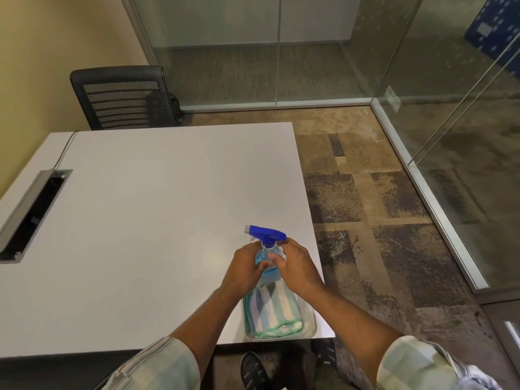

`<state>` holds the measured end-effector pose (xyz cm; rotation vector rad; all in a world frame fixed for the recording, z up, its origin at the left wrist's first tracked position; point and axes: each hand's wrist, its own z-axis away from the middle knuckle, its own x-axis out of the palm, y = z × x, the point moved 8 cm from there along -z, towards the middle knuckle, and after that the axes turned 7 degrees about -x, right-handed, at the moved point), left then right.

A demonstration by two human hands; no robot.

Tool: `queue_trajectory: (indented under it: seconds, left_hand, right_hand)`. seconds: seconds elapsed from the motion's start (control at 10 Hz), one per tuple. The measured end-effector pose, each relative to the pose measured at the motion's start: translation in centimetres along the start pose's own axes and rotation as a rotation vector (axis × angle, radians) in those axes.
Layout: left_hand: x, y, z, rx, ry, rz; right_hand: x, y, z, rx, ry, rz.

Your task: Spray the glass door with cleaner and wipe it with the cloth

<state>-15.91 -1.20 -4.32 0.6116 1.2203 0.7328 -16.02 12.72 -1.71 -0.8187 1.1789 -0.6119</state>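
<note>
Head-camera view: a spray bottle is clasped from both sides. The left hand is curled round its shoulder at 9 o'clock and the right hand is wrapped round it at 3 o'clock. Both are placed just beneath the blue trigger head, whose nozzle is pointed toward 10 o'clock. Blue cleaner is glimpsed between the fingers; how full the bottle is cannot be told.

A folded striped cloth is seen at 6 o'clock of the grip, by the near right corner of the white table. It appears to be seen through the bottle's clear lower body, and whether the bottle is stood on it cannot be made out.

The bottle is judged rigid, smooth and fairly weighty with liquid. It is best taken one-handed at the neck, with a finger left free for the trigger. The cloth is judged soft and light, to be pinched anywhere along its folded edge.

The glass door is set well apart at about 2 o'clock, across patterned carpet. An office chair is parked at 11 o'clock.
</note>
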Motion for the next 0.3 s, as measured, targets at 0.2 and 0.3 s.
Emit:
queue_trajectory:
  seconds: [0.2, 0.3]
  left_hand:
    - [0.5, -0.8, 0.3, 0.013, 0.009, 0.044]
    - [1.2, -2.0, 0.2, 0.029, 0.014, 0.011]
  right_hand:
    - [0.3, 0.0, 0.4, -0.008, 0.002, 0.085]
    - [0.4, 0.4, 1.0, 0.004, 0.010, 0.163]
